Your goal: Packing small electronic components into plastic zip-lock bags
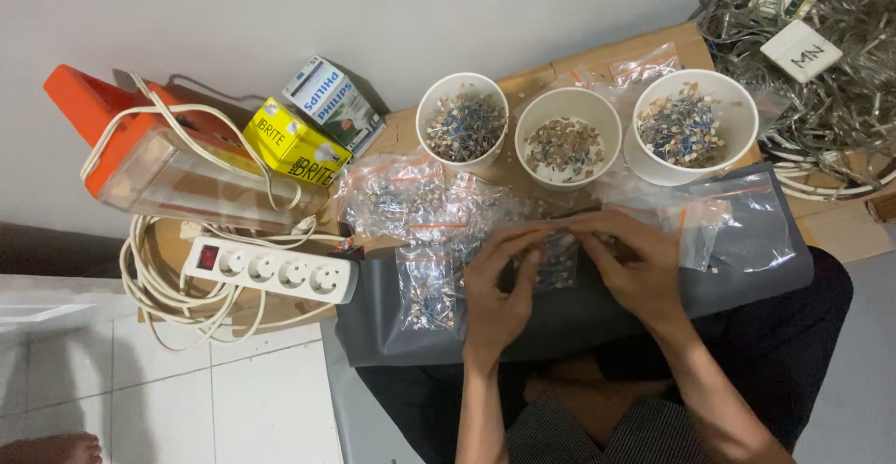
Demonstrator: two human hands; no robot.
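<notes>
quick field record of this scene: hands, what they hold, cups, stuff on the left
left hand: pinches top edge of small clear bag
right hand: pinches the same bag's top edge
bag contents: small parts, too small to identify
work surface: grey sheet over the lap
cups: three white cups of small parts
left side: white power strip, orange lamp, two bulb boxes

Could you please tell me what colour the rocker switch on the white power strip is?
Red, on the power strip, seen in the head view.
</notes>
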